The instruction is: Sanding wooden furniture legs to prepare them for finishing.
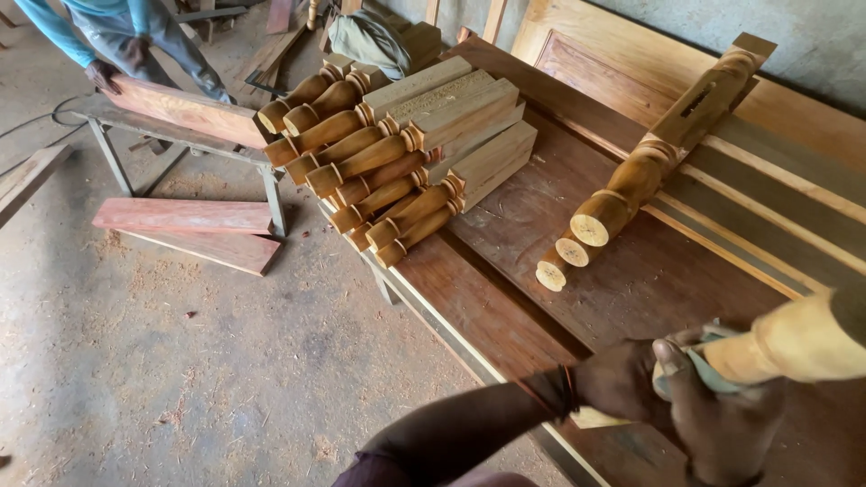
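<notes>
Turned wooden leg [794, 343], pale and freshly shaped, lies at the near right corner of the big wooden panel [505, 298] that serves as the worktop. Its long axis runs from the hands up and out to the right, where the frame cuts it off. The left hand [622, 383] and right hand [722, 415] both close around its narrow near end, pressing a greyish sheet, probably sandpaper [713, 374], against the wood; the left sits slightly nearer the tip. How far the sheet wraps is hidden under the fingers. Further along the panel lie three more turned legs [631, 194], and a stack of legs [406, 153] sits at its far left edge. Beyond, another person [117, 45] holds a plank [185, 110] on a trestle.
</notes>
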